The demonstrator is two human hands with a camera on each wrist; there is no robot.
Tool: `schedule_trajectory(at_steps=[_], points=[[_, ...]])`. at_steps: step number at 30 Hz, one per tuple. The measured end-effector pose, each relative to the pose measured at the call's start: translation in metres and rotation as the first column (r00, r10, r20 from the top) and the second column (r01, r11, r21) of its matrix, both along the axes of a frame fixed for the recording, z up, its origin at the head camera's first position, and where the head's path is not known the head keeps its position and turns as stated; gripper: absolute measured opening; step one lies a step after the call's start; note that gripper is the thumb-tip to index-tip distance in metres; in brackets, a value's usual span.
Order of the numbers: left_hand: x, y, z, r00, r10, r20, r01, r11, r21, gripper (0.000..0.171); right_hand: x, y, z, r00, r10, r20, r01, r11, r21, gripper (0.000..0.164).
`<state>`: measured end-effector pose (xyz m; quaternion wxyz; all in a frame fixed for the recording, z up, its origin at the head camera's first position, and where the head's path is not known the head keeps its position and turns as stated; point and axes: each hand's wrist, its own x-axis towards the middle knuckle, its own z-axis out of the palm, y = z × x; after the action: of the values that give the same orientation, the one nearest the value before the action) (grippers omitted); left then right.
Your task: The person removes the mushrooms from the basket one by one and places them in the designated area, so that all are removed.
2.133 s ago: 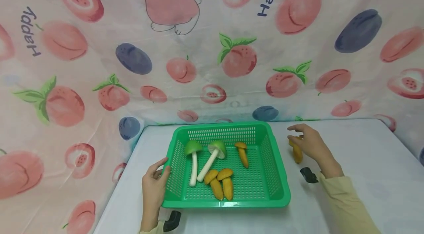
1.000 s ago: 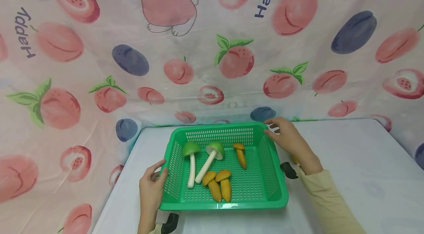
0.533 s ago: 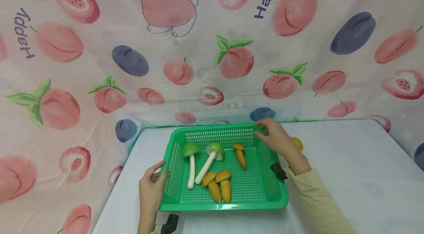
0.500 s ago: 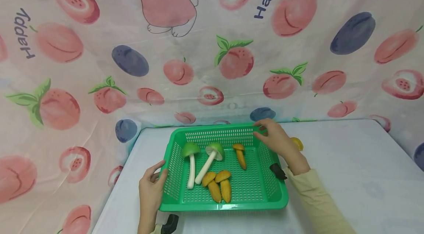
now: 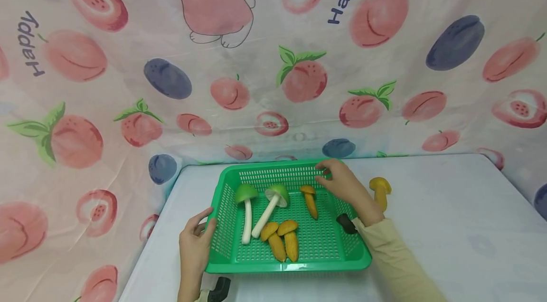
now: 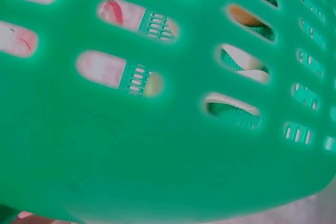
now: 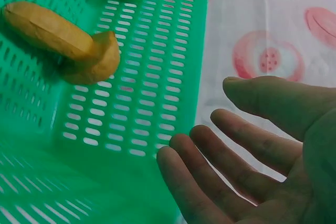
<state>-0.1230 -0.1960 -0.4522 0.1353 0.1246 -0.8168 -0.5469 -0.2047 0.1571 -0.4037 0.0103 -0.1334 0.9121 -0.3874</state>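
A green plastic basket [image 5: 282, 266] holds two green-capped mushrooms with long white stems and several yellow-brown mushrooms [image 5: 311, 201]. At its left side my left hand [image 5: 194, 245] holds the rim, thumb at the edge; part of the fingers is hidden by the basket. My right hand [image 5: 342, 185] is over the basket's back right corner, holding nothing. In the right wrist view its fingers [image 7: 231, 161] are spread and loosely bent, apart from the nearest yellow-brown mushroom [image 7: 52, 32]. One more yellow-brown mushroom [image 5: 380, 190] lies on the table right of the basket, partly behind my forearm.
A white cloth [image 5: 461, 226] covers the table. Behind it hangs a fruit-printed curtain [image 5: 299, 117]. The basket's perforated outer wall [image 6: 157, 156] fills most of the left wrist view.
My right hand has moved left from above the mushroom on the table to over the basket's back right corner. That mushroom has come back into sight. The left hand stays at the rim.
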Motion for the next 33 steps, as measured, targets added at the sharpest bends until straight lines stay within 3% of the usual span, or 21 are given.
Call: schedule_trajectory(at_steps=[11, 27, 33], points=[[0.001, 0.0, 0.0, 1.0, 0.011, -0.015, -0.011, 1.0, -0.022, 0.031, -0.002, -0.008, -0.007, 1.0, 0.021, -0.002, -0.021, 0.999, 0.047, 0.035], [0.0, 0.001, -0.002, 1.0, -0.005, -0.008, 0.005, 1.0, -0.013, 0.032, -0.009, -0.026, -0.017, 0.991, 0.026, 0.131, -0.032, 0.998, 0.045, 0.036], [0.0, -0.001, -0.002, 1.0, -0.001, -0.012, 0.0, 1.0, -0.01, 0.033, -0.011, -0.03, -0.02, 0.987, 0.017, 0.16, -0.031, 0.996, 0.087, 0.041]])
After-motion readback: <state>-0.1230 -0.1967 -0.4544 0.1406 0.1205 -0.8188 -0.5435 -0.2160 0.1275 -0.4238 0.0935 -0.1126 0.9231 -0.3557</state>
